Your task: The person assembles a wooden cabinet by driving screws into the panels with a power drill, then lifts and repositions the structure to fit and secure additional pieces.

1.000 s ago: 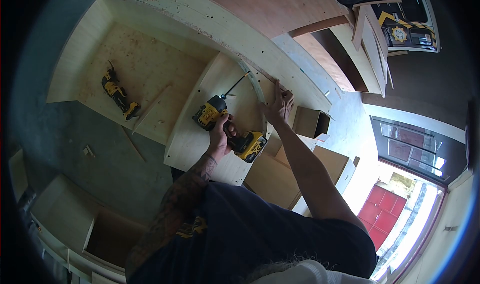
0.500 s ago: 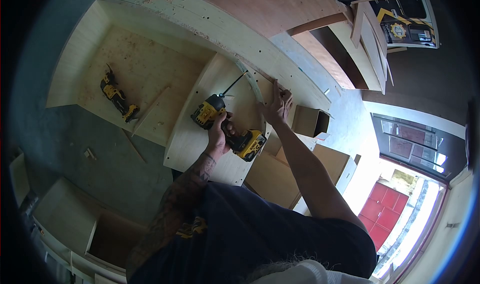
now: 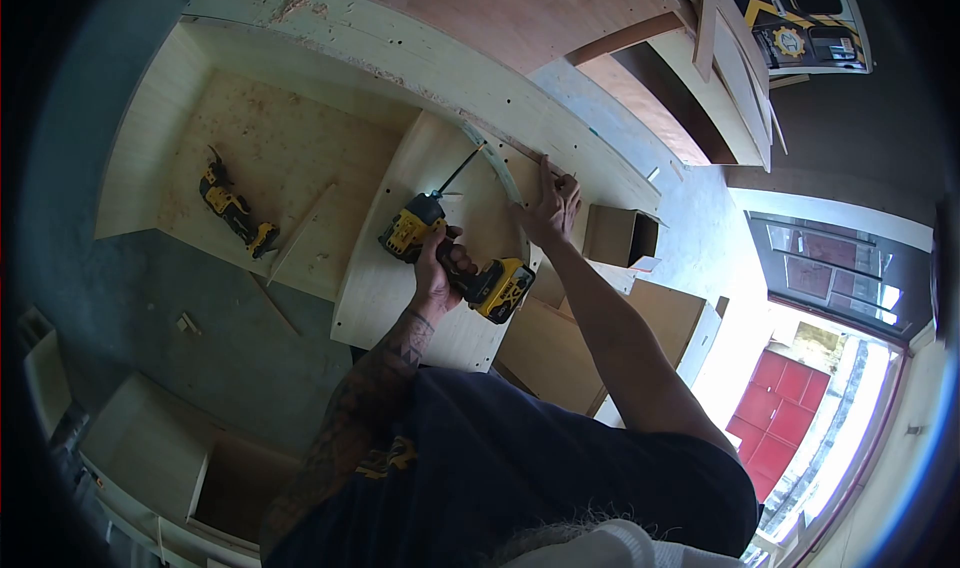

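Observation:
My left hand (image 3: 437, 271) is wrapped round the grip of a yellow and black cordless driver (image 3: 408, 230). The driver's long bit points up and right, its tip at a pale curved strip (image 3: 500, 170) by the long board's edge. My right hand (image 3: 550, 211) rests with fingers apart at the right of this strip, the index finger stretched along the long wooden board (image 3: 450, 73). Its thumb is near the strip's lower part. Beneath both hands lies a light wooden panel (image 3: 385, 293) with small dark holes.
A yellow and black multi-tool (image 3: 232, 208) and a thin wood piece (image 3: 303, 230) lie in the open cabinet section (image 3: 285, 118) at left. A small box (image 3: 612, 235) and cardboard-coloured panels (image 3: 550, 353) are at right. Offcuts (image 3: 188, 323) lie on the floor.
The view has shifted slightly. Both hands and the driver keep nearly the same place against the wood, with the bit tip still at the strip.

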Available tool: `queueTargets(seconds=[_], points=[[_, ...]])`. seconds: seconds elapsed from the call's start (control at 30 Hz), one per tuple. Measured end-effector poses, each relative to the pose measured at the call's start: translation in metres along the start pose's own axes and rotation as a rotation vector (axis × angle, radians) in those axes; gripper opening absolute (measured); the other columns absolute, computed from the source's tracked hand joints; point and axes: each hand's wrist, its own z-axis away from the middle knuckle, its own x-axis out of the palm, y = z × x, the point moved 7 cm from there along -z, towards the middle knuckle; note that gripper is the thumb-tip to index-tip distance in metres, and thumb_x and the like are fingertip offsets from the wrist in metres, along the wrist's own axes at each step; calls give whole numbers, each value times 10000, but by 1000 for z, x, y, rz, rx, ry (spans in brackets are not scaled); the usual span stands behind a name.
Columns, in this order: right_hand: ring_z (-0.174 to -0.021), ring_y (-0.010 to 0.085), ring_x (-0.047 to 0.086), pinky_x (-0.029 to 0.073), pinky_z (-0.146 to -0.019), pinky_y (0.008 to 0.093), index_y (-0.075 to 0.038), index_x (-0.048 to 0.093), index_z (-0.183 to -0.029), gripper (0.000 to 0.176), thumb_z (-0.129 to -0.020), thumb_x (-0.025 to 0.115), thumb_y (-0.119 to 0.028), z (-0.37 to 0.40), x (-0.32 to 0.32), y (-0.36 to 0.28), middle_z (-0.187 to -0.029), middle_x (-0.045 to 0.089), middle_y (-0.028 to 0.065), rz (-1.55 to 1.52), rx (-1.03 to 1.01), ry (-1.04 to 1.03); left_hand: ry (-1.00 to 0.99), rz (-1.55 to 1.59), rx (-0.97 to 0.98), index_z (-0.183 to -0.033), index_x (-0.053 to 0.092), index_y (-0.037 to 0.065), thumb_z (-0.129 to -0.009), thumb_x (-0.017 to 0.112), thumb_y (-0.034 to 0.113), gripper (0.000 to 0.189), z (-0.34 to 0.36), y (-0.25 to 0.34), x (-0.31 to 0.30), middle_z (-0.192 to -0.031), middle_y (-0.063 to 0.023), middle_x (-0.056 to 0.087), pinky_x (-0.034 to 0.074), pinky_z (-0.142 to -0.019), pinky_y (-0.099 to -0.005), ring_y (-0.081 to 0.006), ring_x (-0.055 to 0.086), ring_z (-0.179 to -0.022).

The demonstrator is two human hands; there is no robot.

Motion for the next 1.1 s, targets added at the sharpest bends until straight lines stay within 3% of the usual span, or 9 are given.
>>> queueTargets(seconds=[0.17, 0.63, 0.8, 0.9, 1.0, 1.07, 1.1], points=[[-1200, 353, 410, 329, -1070, 500, -257, 313, -1603, 1109, -658, 855, -467, 0, 0, -1, -1265, 411, 169, -24, -18, 24, 64, -91, 57, -1022, 571, 139, -965, 623, 400, 272, -2, 0, -6, -640, 35, 438, 438, -577, -316, -120, 450, -556], [-1225, 341, 394, 315, -1101, 485, -246, 345, -1591, 1097, -647, 875, -425, 3, -12, -2, -1273, 399, 154, -63, 45, 5, -20, -12, 14, -1072, 593, 121, -969, 611, 420, 317, -3, -1, -1, -644, 35, 431, 432, -575, -313, -119, 451, -570], [-1248, 342, 388, 309, -1103, 490, -247, 347, -1590, 1113, -628, 875, -431, 2, -11, 9, -1272, 402, 156, -125, 44, 14, -21, -139, 15, -1117, 610, 110, -975, 609, 456, 373, 28, 22, -8, -649, 38, 442, 434, -582, -312, -116, 465, -582], [-1248, 350, 385, 311, -1092, 510, -261, 265, -1618, 1177, -621, 865, -442, 6, -11, 8, -1307, 398, 165, -155, 56, -30, 41, -280, 112, -1126, 602, 112, -972, 616, 484, 403, 71, 52, -26, -657, 42, 452, 439, -603, -320, -107, 471, -597], [-1244, 361, 389, 333, -1082, 510, -186, 239, -1603, 1078, -708, 797, -407, 24, -4, 14, -1339, 411, 190, -305, 136, 130, 36, -376, 127, -1147, 583, 110, -982, 605, 474, 399, 116, 86, -43, -659, 43, 454, 439, -605, -324, -104, 468, -598], [-1119, 325, 492, 411, -1010, 465, -115, 285, -1544, 804, -875, 683, -315, 50, 6, 17, -1207, 497, 222, -552, 149, 481, 33, -479, 139, -1165, 566, 106, -1005, 587, 427, 359, 147, 110, -50, -659, 36, 457, 438, -603, -309, -102, 460, -585], [-998, 297, 541, 462, -928, 420, -70, 364, -1447, 600, -924, 607, -233, 69, 33, 20, -1120, 545, 203, -772, 285, 390, 29, -502, 134, -1165, 566, 106, -1005, 587, 427, 359, 160, 120, -53, -659, 36, 457, 438, -603, -309, -102, 460, -585]])
